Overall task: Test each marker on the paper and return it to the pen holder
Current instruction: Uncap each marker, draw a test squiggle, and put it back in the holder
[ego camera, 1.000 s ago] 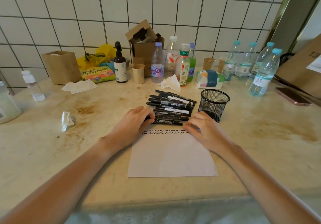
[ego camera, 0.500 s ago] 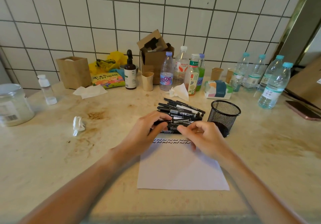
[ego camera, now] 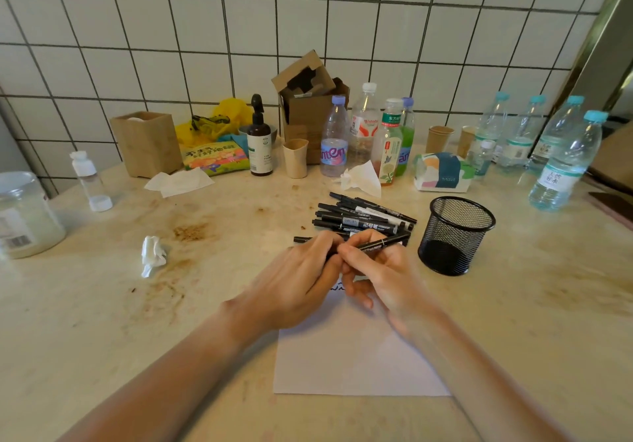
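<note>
A black marker (ego camera: 375, 245) is held level above the top edge of the white paper (ego camera: 356, 362). My left hand (ego camera: 296, 282) grips its left end and my right hand (ego camera: 380, 275) pinches its middle. Behind the hands lies a pile of several black markers (ego camera: 363, 217) on the counter. The black mesh pen holder (ego camera: 454, 234) stands to the right of the pile, and nothing shows inside it. A wavy black line on the paper is mostly hidden under my hands.
Bottles (ego camera: 334, 136), paper cups (ego camera: 295, 157), a cardboard box (ego camera: 308, 105) and a tissue pack (ego camera: 442, 172) line the tiled wall. A crumpled tissue (ego camera: 152, 255) lies at the left, water bottles (ego camera: 565, 160) at the right. A jar (ego camera: 24, 213) stands far left.
Both hands have lifted one marker off the pile and brought it together over the paper's top edge. The view has shifted downward and leftward.
</note>
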